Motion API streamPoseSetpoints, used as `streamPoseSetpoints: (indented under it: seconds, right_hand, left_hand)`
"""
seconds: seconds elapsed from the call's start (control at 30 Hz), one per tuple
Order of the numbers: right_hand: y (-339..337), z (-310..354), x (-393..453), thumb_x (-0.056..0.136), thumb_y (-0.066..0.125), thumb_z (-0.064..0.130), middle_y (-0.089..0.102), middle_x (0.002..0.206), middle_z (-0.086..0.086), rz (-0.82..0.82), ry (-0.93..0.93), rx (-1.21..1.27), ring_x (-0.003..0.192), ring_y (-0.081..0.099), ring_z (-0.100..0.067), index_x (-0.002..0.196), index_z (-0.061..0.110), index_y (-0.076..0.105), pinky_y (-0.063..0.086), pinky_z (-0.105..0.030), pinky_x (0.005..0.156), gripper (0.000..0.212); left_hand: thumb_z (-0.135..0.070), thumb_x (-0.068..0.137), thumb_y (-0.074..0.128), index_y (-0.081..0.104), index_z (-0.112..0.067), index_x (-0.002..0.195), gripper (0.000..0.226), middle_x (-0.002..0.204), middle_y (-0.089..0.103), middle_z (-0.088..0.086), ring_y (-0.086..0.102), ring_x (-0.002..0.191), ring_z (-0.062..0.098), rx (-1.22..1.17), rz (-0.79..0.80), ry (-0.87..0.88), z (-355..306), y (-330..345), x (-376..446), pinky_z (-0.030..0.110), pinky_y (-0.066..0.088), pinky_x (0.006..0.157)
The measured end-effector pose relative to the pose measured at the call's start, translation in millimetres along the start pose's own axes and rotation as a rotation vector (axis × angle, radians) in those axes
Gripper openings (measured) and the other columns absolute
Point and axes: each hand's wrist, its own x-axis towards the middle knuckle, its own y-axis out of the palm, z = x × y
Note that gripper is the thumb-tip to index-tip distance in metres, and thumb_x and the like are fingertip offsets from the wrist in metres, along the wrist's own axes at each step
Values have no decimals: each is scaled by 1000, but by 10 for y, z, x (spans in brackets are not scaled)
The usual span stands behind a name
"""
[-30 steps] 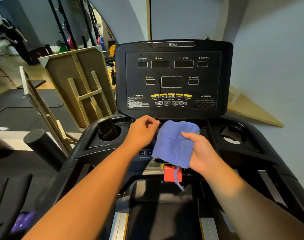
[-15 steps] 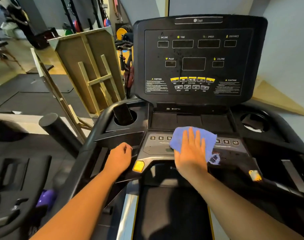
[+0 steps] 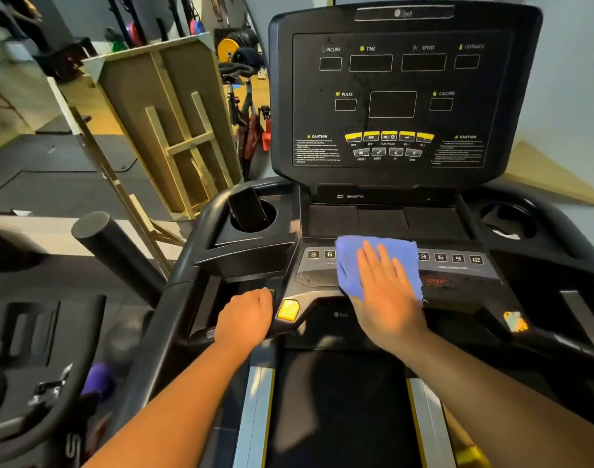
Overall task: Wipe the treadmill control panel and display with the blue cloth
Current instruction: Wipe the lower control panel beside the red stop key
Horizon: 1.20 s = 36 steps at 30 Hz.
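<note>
The blue cloth (image 3: 351,265) lies spread on the treadmill's lower control panel (image 3: 457,265), between two rows of numbered keys. My right hand (image 3: 385,288) presses flat on the cloth, fingers spread and pointing away from me. My left hand (image 3: 246,315) is curled around the left handlebar grip, beside a yellow sensor pad (image 3: 288,309). Above stands the upright black display (image 3: 400,96), dark, with labelled windows and a row of yellow buttons; nothing touches it.
A dark phone-like object (image 3: 246,209) stands in the left cup holder; the right cup holder (image 3: 508,221) holds something pale. Wooden frames (image 3: 174,130) lean at the left, with a black roller (image 3: 116,251) and an exercise bike behind. The belt (image 3: 336,410) runs below.
One second ago both hands held the cloth up in front of the console. The right hand laid it flat on the lower panel; the left went to the handlebar. Little has moved since.
</note>
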Motion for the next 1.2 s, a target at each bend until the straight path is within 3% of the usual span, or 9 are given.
streamPoseSetpoints:
  seconds: [0.07,0.27,0.37,0.5,0.7,0.83,0.93,1.1,1.2]
  right_hand:
    - [-1,326,189,95,53,39,23,164,-20,8,110,38,151,19,-43,155,2,28,16,-52,121,76]
    - [11,273,58,91,41,33,25,165,-8,43,-345,44,153,19,-33,156,11,33,7,-44,125,69]
    - [-68,-142,-60,85,63,25,33,161,-12,15,-209,-5,149,30,-35,152,6,38,13,-45,119,74]
    - [-134,21,132,102,39,43,-1,169,-14,78,56,18,154,-2,-38,160,7,6,0,-49,123,76]
    - [-53,-54,-36,90,58,36,24,165,-10,84,-367,26,152,18,-36,156,8,29,9,-47,124,78]
    - [-51,-478,-219,90,48,28,39,158,-14,-89,-113,99,147,33,-36,150,3,42,17,-47,121,65]
    - [-88,-225,-27,97,49,37,12,167,-15,-13,88,54,154,10,-38,158,5,18,7,-50,123,77]
    - [-27,-206,-52,85,67,34,33,162,-10,7,-287,31,149,28,-39,153,8,38,22,-52,120,78]
    - [-16,-559,-290,82,61,21,41,158,-9,-77,-301,79,146,35,-35,148,7,46,19,-48,121,69]
  left_hand:
    - [-32,108,28,66,-9,84,51,78,66,6,64,76,25,-4,-5,-1,1,-4,6,40,54,74]
    - [-38,107,30,69,-12,79,54,78,69,6,64,76,25,-29,-18,-33,-22,-25,-34,38,51,74]
    - [-36,108,32,72,-6,86,55,82,71,8,64,77,24,-34,-26,-37,-41,-39,-64,35,45,72]
    - [-37,109,34,74,-6,94,53,94,73,12,67,88,30,-30,-51,-42,-67,-40,-76,37,45,78]
    - [-37,109,33,76,-10,98,52,106,76,13,60,85,22,6,-42,-47,-48,-15,-55,36,43,80]
    - [-32,110,30,71,-15,119,46,119,73,12,49,86,17,144,-13,-26,-27,4,-48,32,37,80]
    - [-31,111,31,69,-13,123,44,119,73,13,48,85,15,119,-3,-37,-29,0,-38,30,36,80]
    - [-37,110,34,75,-7,98,52,87,69,6,56,71,12,7,-57,-83,-31,34,-55,31,41,74]
    - [-39,110,35,71,-15,88,49,84,68,3,56,69,4,-12,-49,-86,-46,43,-69,27,39,64]
